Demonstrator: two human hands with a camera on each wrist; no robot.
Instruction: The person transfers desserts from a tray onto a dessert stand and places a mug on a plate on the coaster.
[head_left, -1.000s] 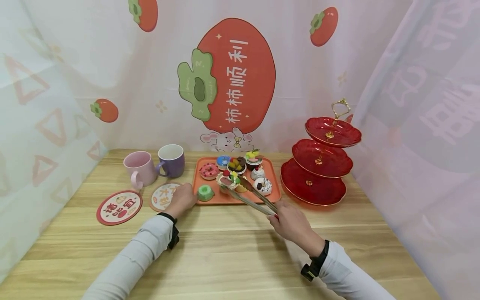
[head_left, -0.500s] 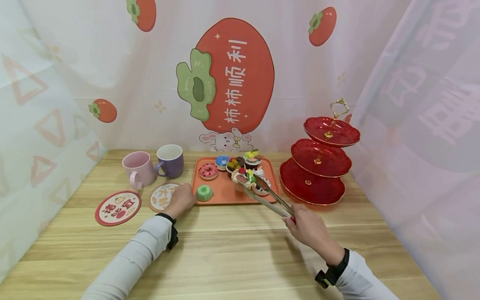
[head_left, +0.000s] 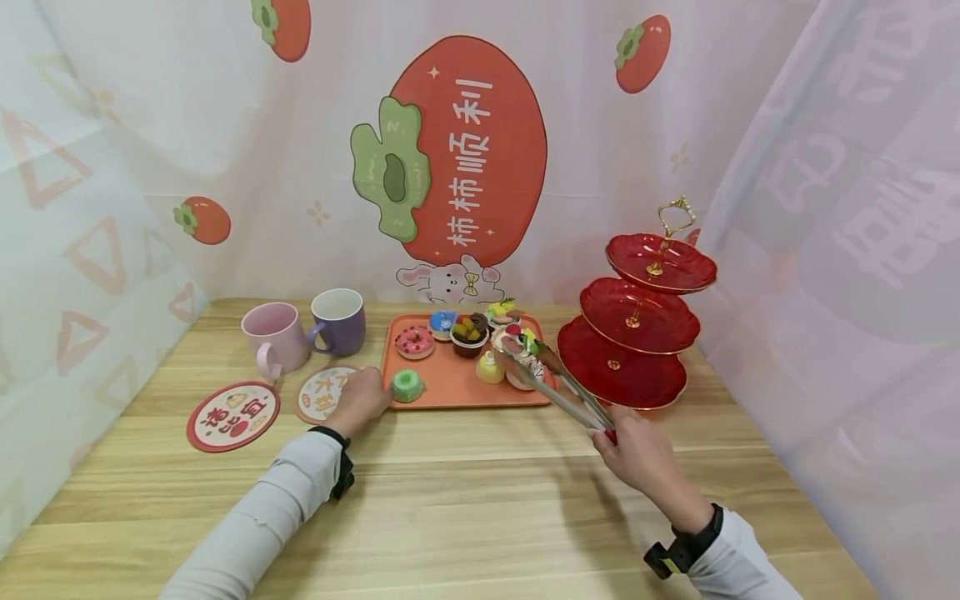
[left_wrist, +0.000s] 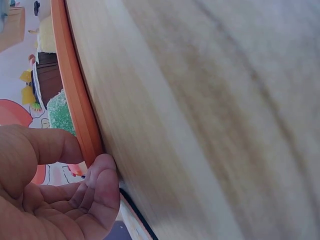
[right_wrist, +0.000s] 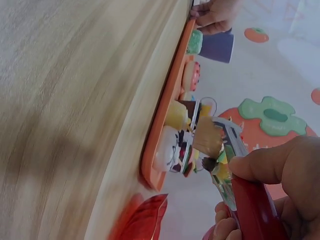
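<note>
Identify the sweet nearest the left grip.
The all-green sweet, in the near left corner of the orange tray whose rim the left grip pinches; the pink donut, next closest, sits farther back.

Before you, the orange rectangular tray (head_left: 447, 386) lies on the pale wooden table (head_left: 450, 517). The green ring-shaped cake (head_left: 407, 386) is in its near left corner. Left of the tray stand the pink round mug (head_left: 276, 333) and the purple round mug (head_left: 342, 323); right of it, the red three-tier plate stand (head_left: 656, 323).

Two mugs (head_left: 340, 325), two coasters (head_left: 234, 417), three cupcakes (head_left: 469, 335), one tray (head_left: 442, 392), one stand (head_left: 651, 323), one pair of tongs (head_left: 555, 396)
</note>
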